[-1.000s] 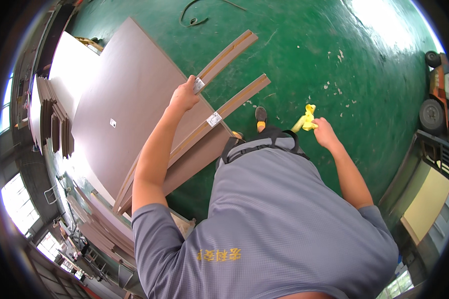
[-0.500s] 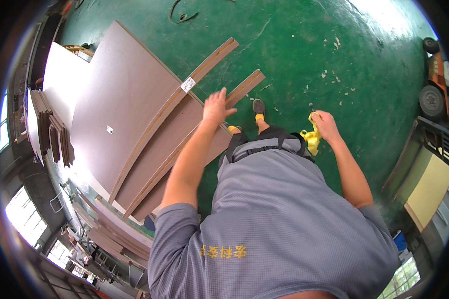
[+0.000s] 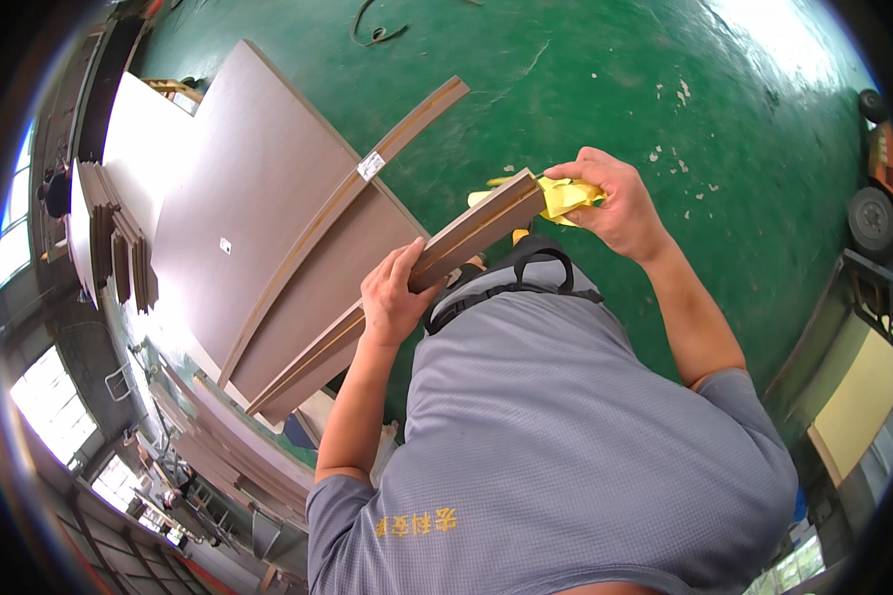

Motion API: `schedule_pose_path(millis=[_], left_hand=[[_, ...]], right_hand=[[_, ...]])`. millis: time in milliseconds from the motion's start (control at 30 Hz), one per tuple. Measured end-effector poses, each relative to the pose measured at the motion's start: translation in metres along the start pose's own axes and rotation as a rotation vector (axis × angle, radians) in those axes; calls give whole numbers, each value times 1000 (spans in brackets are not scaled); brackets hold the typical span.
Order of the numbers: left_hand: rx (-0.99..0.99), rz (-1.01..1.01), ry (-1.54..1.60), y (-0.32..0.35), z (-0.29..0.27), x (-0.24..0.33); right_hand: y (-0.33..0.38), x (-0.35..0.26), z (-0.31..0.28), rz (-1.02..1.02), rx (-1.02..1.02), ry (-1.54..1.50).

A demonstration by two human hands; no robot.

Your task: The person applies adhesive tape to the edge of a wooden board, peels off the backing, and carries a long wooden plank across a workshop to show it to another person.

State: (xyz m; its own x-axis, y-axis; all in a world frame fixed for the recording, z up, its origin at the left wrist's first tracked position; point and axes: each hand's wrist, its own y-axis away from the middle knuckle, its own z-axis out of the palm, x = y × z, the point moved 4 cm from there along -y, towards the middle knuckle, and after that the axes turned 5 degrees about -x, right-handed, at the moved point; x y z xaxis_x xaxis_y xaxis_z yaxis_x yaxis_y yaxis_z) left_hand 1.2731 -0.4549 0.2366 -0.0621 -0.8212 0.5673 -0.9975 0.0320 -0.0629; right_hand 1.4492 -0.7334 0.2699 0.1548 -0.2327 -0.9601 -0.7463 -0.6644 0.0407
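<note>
Long brown wooden strip point(image 3: 407, 288): lifted at one end over the green floor point(image 3: 605, 89), far end down among stacked boards point(image 3: 258, 198). Left hand point(image 3: 395, 296) wrapped around its middle. Right hand point(image 3: 610, 201) pinching a yellow cloth point(image 3: 564, 196) against its tip. Probably stiff, light, sharp-edged; best gripped mid-length.

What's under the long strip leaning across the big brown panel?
The long strip lies on the big brown panel, its far end over the green floor. The panel surface directly beneath it is covered.
</note>
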Motion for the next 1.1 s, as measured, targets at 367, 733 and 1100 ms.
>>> schedule_pose_path(millis=[367, 733, 1100], left_hand=[[30, 29, -50, 10, -14, 20], [36, 50, -9, 23, -38, 29], [-98, -38, 115, 5, -102, 33]], right_hand=[[-12, -32, 6, -42, 17, 228], [-21, 6, 17, 220, -203, -666], [-22, 51, 7, 327, -44, -112]])
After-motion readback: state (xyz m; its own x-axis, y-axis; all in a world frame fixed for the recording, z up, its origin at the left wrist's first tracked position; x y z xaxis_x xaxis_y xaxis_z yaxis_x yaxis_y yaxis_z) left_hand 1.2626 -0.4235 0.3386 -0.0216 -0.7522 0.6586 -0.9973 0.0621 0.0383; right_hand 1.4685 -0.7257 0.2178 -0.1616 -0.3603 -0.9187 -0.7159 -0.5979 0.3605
